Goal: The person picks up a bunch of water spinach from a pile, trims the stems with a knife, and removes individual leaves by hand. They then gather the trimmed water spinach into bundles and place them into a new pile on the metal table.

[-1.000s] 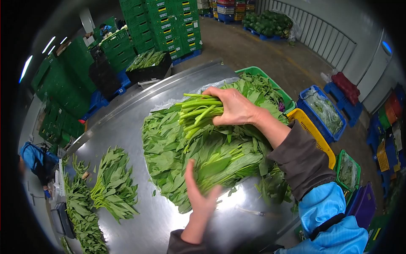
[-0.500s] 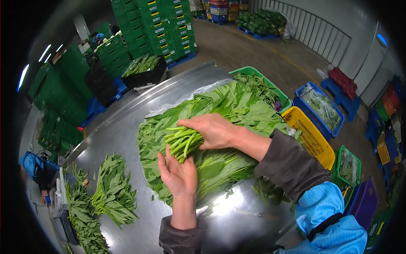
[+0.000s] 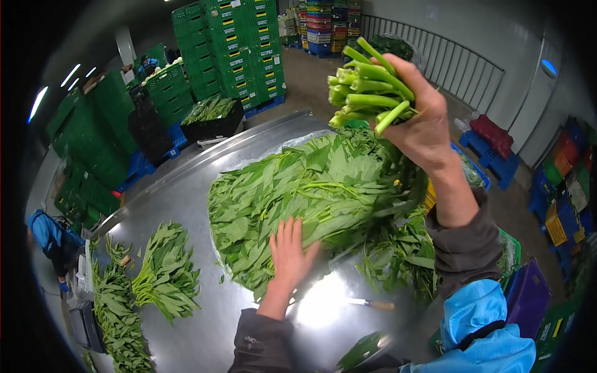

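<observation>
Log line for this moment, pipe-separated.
right hand: grips stem bunch, aloft | left hand: open, at leaf pile | knife: on table

The metal table (image 3: 177, 193) supports a large pile of greens (image 3: 280, 186) edged with clear plastic (image 3: 287, 145). To the left lie a smaller bunch (image 3: 166, 273) and a long row (image 3: 118, 311); a knife (image 3: 378, 304) lies separately.

Pale wall (image 3: 479, 31), metal railing (image 3: 463, 62), brownish floor (image 3: 311, 81), strip lights (image 3: 70, 75).

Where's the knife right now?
In the head view, the knife lies on the metal table, right of the left hand, just on the near side of the greens.
</observation>
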Demonstrator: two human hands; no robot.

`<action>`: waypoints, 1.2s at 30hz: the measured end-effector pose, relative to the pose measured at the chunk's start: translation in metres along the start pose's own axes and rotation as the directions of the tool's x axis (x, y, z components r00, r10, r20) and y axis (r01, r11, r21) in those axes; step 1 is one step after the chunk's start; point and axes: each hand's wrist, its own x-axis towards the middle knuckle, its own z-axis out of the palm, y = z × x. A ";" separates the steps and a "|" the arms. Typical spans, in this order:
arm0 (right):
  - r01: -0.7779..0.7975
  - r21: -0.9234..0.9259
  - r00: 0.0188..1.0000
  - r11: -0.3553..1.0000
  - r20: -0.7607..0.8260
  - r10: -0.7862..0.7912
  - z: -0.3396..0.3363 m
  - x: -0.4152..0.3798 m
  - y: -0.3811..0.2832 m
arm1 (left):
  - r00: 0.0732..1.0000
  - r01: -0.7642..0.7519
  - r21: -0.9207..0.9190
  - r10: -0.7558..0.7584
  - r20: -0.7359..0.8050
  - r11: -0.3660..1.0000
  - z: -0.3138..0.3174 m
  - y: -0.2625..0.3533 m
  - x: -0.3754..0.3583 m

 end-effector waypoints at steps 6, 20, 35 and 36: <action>0.032 0.106 0.955 0.994 0.289 -0.062 0.006 -0.045 -0.118 | 0.986 -0.150 -0.803 0.025 -0.167 0.577 -0.103 0.059 -0.057; -0.587 -0.127 0.559 0.799 0.650 0.514 0.124 -0.433 -0.146 | 0.843 0.208 0.368 -0.357 0.402 0.906 -0.091 -0.138 -0.289; -0.676 -0.507 0.339 0.535 0.432 0.836 0.023 -0.430 -0.119 | 0.909 0.329 0.272 -0.381 0.166 0.904 -0.042 -0.152 -0.268; -0.793 -0.413 0.250 0.448 0.451 0.857 0.032 -0.430 -0.131 | 0.881 0.388 0.274 -0.441 0.170 0.880 -0.038 -0.156 -0.268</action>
